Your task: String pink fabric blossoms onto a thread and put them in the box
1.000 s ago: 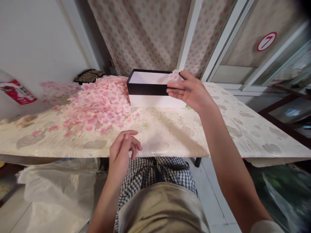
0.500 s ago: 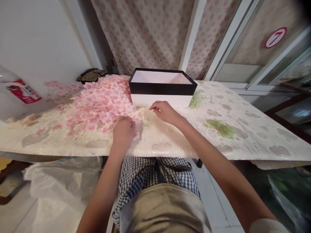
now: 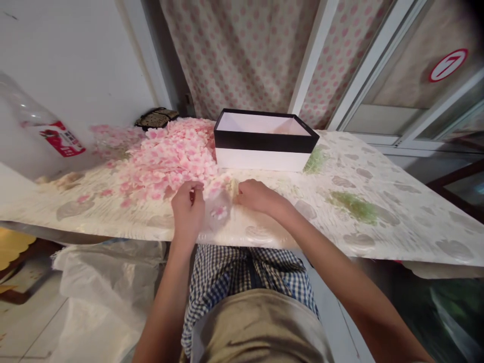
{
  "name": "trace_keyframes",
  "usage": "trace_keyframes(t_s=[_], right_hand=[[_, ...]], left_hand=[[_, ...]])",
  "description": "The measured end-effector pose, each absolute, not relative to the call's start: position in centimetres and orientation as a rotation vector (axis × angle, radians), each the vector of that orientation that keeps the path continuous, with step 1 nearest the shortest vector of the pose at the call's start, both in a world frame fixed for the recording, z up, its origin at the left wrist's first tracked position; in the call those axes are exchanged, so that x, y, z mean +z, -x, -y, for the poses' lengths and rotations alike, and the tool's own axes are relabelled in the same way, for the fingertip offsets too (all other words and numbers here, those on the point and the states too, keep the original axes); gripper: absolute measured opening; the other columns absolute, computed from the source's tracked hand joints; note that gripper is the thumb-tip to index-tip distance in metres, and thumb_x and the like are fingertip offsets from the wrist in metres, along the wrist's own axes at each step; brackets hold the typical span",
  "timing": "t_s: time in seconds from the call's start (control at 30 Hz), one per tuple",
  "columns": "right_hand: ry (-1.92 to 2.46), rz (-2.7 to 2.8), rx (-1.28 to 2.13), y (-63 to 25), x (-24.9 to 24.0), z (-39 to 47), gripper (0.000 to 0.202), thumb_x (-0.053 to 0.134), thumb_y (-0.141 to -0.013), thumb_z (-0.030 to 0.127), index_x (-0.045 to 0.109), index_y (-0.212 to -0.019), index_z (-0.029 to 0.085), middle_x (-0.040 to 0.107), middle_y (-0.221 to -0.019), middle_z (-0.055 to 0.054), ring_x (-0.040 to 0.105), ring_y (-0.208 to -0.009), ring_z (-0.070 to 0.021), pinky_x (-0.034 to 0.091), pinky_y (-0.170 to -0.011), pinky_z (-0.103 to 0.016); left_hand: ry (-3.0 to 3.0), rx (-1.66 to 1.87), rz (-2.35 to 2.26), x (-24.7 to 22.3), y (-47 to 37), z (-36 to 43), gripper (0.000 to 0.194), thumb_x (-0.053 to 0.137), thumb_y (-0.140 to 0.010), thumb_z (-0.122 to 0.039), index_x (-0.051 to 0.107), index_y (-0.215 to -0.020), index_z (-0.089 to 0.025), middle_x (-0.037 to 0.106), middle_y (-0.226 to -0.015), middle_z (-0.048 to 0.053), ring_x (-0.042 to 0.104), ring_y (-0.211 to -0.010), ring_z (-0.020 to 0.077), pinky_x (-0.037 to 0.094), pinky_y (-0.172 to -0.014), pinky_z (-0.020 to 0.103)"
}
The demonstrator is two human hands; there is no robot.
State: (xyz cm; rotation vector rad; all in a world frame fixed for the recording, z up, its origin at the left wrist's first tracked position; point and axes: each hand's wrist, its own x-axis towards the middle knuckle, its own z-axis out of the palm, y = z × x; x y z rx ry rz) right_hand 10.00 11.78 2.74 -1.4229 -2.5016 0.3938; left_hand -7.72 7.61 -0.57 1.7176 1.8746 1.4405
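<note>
A big heap of pink artificial petals [image 3: 170, 156] covers the table left of centre. At its near edge is my left hand [image 3: 188, 205], with thumb and fingers curled together; anything in them is too small to make out. My right hand [image 3: 259, 195] is closed low over the table, its fingertips at a small patch of pale yellow bits [image 3: 232, 185]. What it pinches is hidden. Between my hands, nearer me, lies a small pink-and-white petal piece [image 3: 218, 212]. Behind my right hand stands an open box [image 3: 262, 159], white with a black rim band.
Green thready bits [image 3: 353, 205] lie on the right of the patterned tablecloth [image 3: 397, 222], with more green stems [image 3: 314, 160] beside the box. A bottle with a red label [image 3: 62, 139] is at far left. A dark patterned pouch [image 3: 156, 118] sits behind the heap.
My right hand has come down from in front of the box to the table, its fingers closing. My left hand has drawn slightly left, leaving the petal piece exposed. The view has shifted a little.
</note>
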Motion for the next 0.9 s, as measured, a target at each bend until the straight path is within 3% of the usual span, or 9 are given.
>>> trace_keyframes(t_s=[0.17, 0.37, 0.47, 0.57, 0.8, 0.9], right_hand=[[1.431, 2.399, 0.321, -9.6, 0.7, -9.8, 0.017, 0.044, -0.087, 0.007, 0.058, -0.095, 0.011, 0.061, -0.100, -0.018, 0.061, -0.080, -0.0231, 0.045, -0.070, -0.034], [1.410, 2.240, 0.353, -10.1, -0.3, -9.4, 0.020, 0.039, -0.084, 0.002, 0.052, -0.090, 0.015, 0.061, -0.091, -0.013, 0.058, -0.077, -0.0214, 0.042, -0.068, -0.032], [1.374, 2.171, 0.406, -10.9, -0.3, -9.4, 0.018, 0.039, -0.081, 0.003, 0.049, -0.083, 0.018, 0.059, -0.077, -0.006, 0.055, -0.070, -0.0190, 0.039, -0.063, -0.029], [1.331, 2.120, 0.460, -12.3, -0.3, -8.7, 0.017, 0.041, -0.078, 0.004, 0.045, -0.077, 0.020, 0.055, -0.068, -0.001, 0.053, -0.064, -0.0166, 0.035, -0.059, -0.027], [1.293, 1.966, 0.516, -16.4, -1.1, -5.6, 0.018, 0.043, -0.077, 0.004, 0.044, -0.072, 0.021, 0.048, -0.060, 0.003, 0.048, -0.056, -0.0139, 0.032, -0.055, -0.025], [1.250, 1.885, 0.529, -16.8, -1.9, -5.0, 0.017, 0.045, -0.077, 0.005, 0.049, -0.072, 0.021, 0.050, -0.066, 0.002, 0.049, -0.060, -0.0140, 0.035, -0.058, -0.026]], left_hand=[[-1.958, 1.162, -1.886, -0.7, 7.7, -4.4, 0.017, 0.057, -0.080, -0.032, 0.067, -0.082, -0.018, 0.065, -0.082, 0.007, 0.057, -0.082, 0.0252, 0.043, -0.082, 0.039], [-2.080, 0.968, -1.931, -0.8, 7.3, -4.1, 0.013, 0.062, -0.078, -0.031, 0.071, -0.082, -0.022, 0.066, -0.089, 0.008, 0.055, -0.097, 0.0331, 0.038, -0.087, 0.047], [-2.015, 1.089, -1.842, -1.0, 7.4, -4.2, 0.011, 0.062, -0.079, -0.030, 0.070, -0.080, -0.022, 0.069, -0.088, 0.005, 0.058, -0.093, 0.0292, 0.040, -0.087, 0.044], [-1.926, 1.216, -1.707, -1.4, 7.4, -4.1, 0.016, 0.059, -0.084, -0.034, 0.068, -0.085, -0.021, 0.071, -0.088, 0.004, 0.063, -0.082, 0.0216, 0.047, -0.078, 0.034], [-1.747, 1.386, -1.385, -1.9, 5.2, -3.1, 0.013, 0.065, -0.080, -0.030, 0.068, -0.079, -0.017, 0.072, -0.079, 0.003, 0.067, -0.074, 0.0156, 0.053, -0.069, 0.024], [-1.729, 1.362, -1.297, -2.1, 4.1, -2.8, 0.011, 0.067, -0.078, -0.028, 0.068, -0.077, -0.017, 0.071, -0.076, 0.002, 0.067, -0.070, 0.0147, 0.053, -0.065, 0.022]])
